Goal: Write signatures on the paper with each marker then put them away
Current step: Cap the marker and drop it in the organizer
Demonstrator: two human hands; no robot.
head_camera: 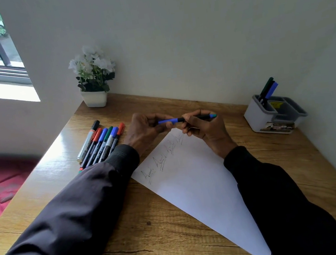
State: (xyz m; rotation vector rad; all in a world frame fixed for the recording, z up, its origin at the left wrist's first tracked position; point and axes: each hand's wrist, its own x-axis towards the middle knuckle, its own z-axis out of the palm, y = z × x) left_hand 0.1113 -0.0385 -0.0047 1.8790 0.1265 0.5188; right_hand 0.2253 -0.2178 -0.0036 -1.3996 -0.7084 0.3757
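Six markers [102,143] lie in a row on the left, two stand in the holder [270,116], and one pen [180,119] is held level over the far corner of the single paper [192,178], its long axis left-right, the left hand [143,131] pinching its blue cap [166,121] and the right hand [204,130] gripping its barrel.

A blue marker [180,119] with a black barrel hangs level over the far corner of the paper [192,178]. The left hand [141,131] pinches its blue cap end and the right hand [205,132] grips the barrel. The white sheet lies askew, with signatures (faint, several colours) along its far-left edge. Six capped markers [99,144] lie side by side at far left. Two more markers [269,90] stand in the grey organizer [255,118] at far right.
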